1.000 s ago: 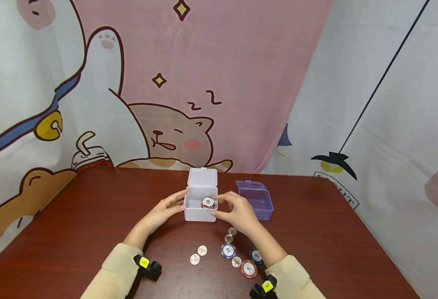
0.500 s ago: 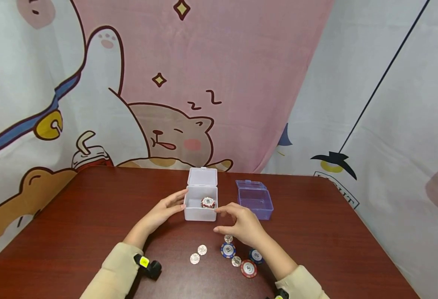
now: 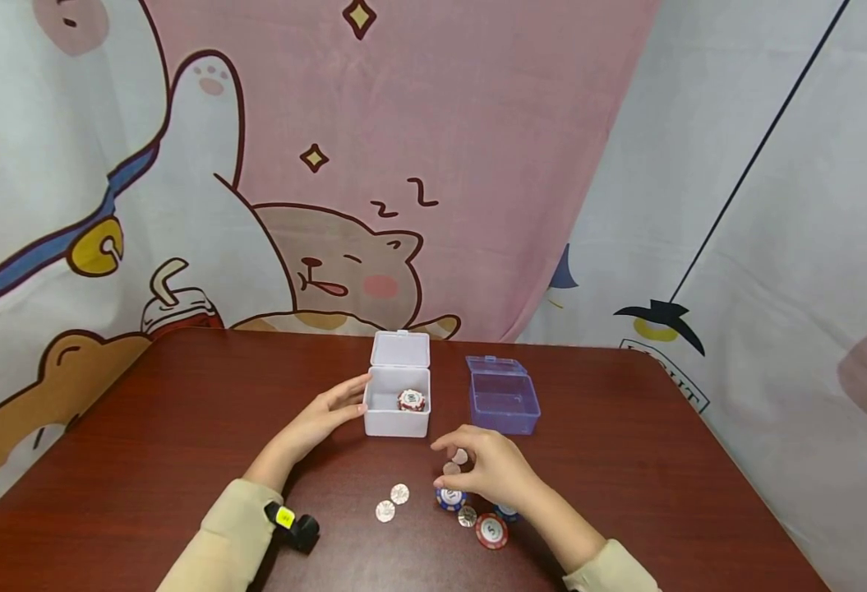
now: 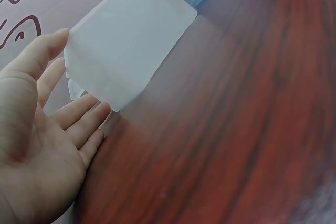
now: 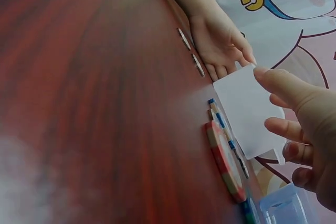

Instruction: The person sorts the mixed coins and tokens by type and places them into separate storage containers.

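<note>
An open-lidded white box (image 3: 396,424) stands mid-table with a red-and-white poker chip stack (image 3: 411,400) inside. My left hand (image 3: 316,423) rests its fingertips against the box's left side, fingers extended; the left wrist view shows its palm (image 4: 47,156) turned to the box (image 4: 131,40). My right hand (image 3: 491,464) hovers above loose pieces, thumb and index apart, nothing between them. Below it are a blue chip (image 3: 451,500), partly covered, and silver coins (image 3: 459,455). Another coin (image 3: 466,516), a red chip (image 3: 491,532) and a dark blue chip (image 3: 506,513) lie nearer.
To the right of the white box stands a see-through purple box (image 3: 518,423), lid up, with nothing visible inside. Two silver coins (image 3: 399,493) lie left of the chips. A cartoon-printed cloth (image 3: 477,164) hangs behind the dark red wooden table (image 3: 204,395).
My right hand has drawn back from the white box's right side and come down toward the near chips and coins. My left hand stays at the box.
</note>
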Tool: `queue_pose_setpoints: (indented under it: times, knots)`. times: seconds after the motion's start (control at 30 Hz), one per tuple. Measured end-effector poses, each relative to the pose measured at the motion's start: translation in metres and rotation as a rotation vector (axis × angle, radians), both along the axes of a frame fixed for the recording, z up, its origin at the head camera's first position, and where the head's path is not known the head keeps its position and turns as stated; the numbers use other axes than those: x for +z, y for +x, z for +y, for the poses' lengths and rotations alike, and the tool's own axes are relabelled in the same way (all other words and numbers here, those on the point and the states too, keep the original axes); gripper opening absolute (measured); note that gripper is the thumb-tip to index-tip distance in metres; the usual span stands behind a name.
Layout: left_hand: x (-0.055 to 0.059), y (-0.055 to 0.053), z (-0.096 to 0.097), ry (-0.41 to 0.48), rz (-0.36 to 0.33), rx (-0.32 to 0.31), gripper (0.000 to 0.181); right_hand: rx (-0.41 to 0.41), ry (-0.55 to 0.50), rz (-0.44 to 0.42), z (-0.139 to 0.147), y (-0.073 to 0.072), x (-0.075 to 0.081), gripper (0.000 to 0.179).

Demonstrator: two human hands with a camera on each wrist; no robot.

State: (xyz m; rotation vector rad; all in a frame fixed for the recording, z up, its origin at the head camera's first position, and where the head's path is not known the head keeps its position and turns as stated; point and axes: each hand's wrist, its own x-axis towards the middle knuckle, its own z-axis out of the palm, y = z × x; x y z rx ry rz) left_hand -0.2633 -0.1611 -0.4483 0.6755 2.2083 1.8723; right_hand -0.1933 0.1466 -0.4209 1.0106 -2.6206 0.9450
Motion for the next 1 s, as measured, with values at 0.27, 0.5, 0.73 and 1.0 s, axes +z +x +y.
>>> queue_pose_setpoints:
  times: [0.27, 0.5, 0.73, 1.0]
  knots:
    - [-0.001, -0.001, -0.001, 0.007, 0.005, 0.003, 0.058, -0.011, 0.055, -0.024, 0.007, 0.007, -0.005, 0.037]
    - [0.0, 0.0, 0.0, 0.003, 0.005, 0.007, 0.059, 0.007, 0.095, -0.028, 0.011, 0.009, -0.009, 0.035]
    - [0.0, 0.0, 0.0, 0.006, -0.001, 0.004, 0.056, 0.006, 0.146, 0.001, 0.012, 0.011, -0.014, 0.036]
    - [-0.002, -0.001, -0.001, 0.007, 0.003, -0.001, 0.056, 0.002, 0.17, 0.031, 0.01, 0.013, -0.019, 0.036]
